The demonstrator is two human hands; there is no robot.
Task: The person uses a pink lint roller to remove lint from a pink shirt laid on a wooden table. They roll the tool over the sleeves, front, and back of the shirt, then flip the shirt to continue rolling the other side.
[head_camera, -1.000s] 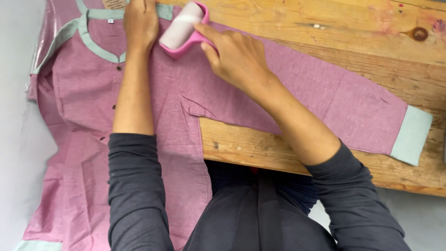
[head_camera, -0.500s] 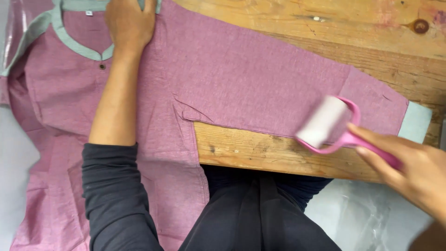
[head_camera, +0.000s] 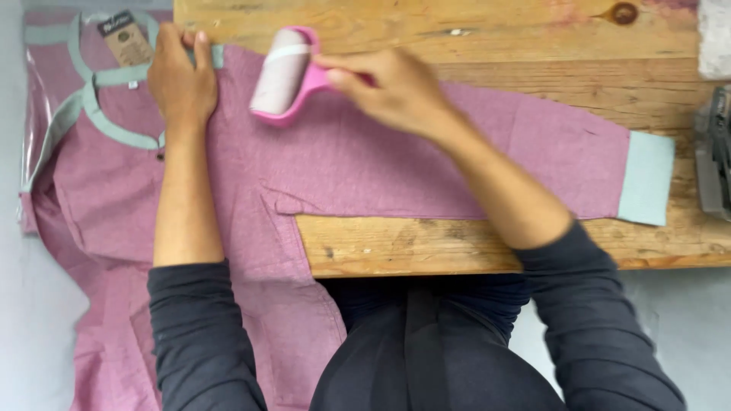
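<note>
Moved: roller (head_camera: pixel 283 74) has returned from the cuff end of the sleeve, where it was half a second ago, to the shoulder, just right of the left hand.
Right hand (head_camera: pixel 384 87): clenched around the pink handle, which projects from the roller toward the wrist; roll lies flat on the cloth.
Left hand (head_camera: pixel 180 76): no grasp; palm and fingers pressed flat on the shirt (head_camera: pixel 251 198) at the collar, pinning it.
Shirt position: spread over the table (head_camera: pixel 487 251); body hangs off the near edge, below the left forearm; sleeve runs away from the right wrist to the pale cuff (head_camera: pixel 646 179).
Shirt handling: judged light, soft and limp; likely to bunch or creep under a sticky roll unless held taut.
Hold point, shirt: flat pressure beside the roller path, as at the collar, appears better than pinching.
Roller handling: judged light and rigid; tacky roll surface, so take it by the handle only.
Other items: card tag (head_camera: pixel 124 36) at the neckline, beyond the left fingertips; clear bag (head_camera: pixel 34 114) under the shirt's far side.
</note>
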